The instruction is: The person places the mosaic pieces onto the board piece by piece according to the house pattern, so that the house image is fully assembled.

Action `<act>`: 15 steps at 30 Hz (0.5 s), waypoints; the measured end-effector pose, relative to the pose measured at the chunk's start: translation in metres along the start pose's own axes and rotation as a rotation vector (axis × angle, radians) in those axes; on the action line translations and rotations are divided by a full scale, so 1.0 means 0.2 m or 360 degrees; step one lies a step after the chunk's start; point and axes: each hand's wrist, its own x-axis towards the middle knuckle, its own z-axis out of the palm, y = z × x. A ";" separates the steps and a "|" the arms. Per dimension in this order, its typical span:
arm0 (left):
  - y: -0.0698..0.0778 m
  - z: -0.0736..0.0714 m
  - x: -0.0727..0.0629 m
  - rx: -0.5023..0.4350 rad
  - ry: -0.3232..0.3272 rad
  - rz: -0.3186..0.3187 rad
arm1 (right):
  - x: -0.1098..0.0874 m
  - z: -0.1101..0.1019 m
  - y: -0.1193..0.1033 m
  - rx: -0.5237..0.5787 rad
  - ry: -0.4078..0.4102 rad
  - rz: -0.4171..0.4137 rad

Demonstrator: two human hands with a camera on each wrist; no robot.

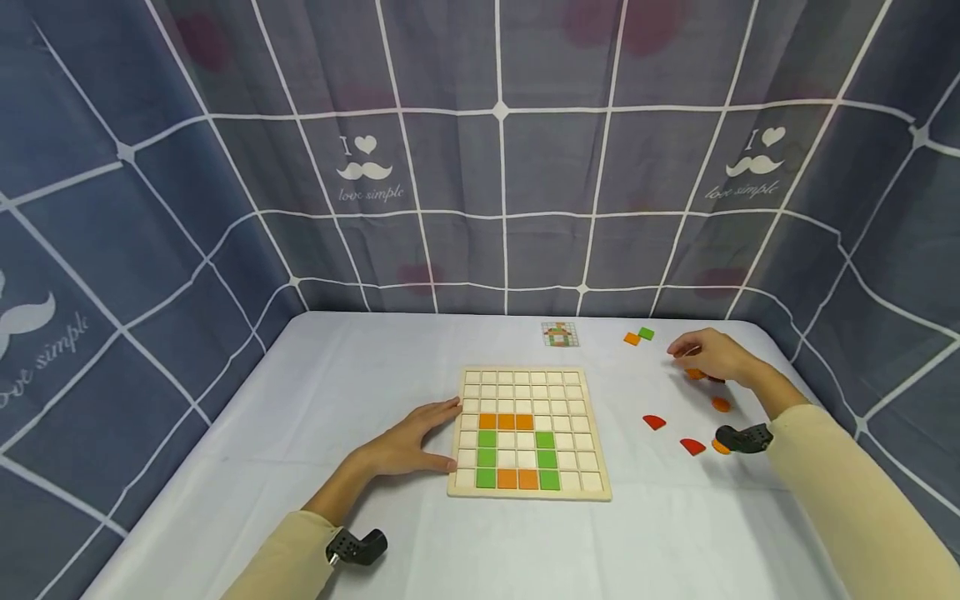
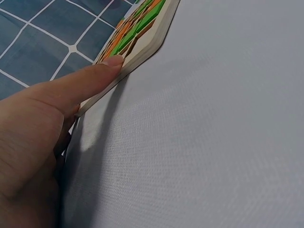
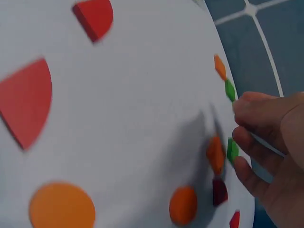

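Observation:
A square wooden grid board (image 1: 592, 433) lies on the white cloth. Orange squares (image 1: 507, 422) and green squares (image 1: 547, 460) fill some of its cells; the others show pale wood. My left hand (image 1: 401, 437) rests at the board's left side, fingers stretched out, the thumb touching the rim in the left wrist view. Over loose pieces on the right, my right hand (image 1: 712, 354) hovers with loosely bent fingers, no piece showing between them. Close below it lie an orange piece (image 3: 216, 154), a green piece (image 3: 232, 150) and a dark red piece (image 3: 219, 192).
Behind the board is a small patterned card (image 1: 560, 334). An orange square (image 1: 632, 339) and a green square (image 1: 646, 333) lie right of it. Nearer are two red quarter-circles (image 1: 654, 422) and orange discs (image 1: 721, 404). A grey checked curtain (image 1: 450, 167) surrounds the table.

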 end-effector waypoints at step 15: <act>-0.01 0.01 0.01 0.0001 -0.0015 -0.0011 | -0.08 -0.01 0.14 -0.0077 -0.0004 0.0168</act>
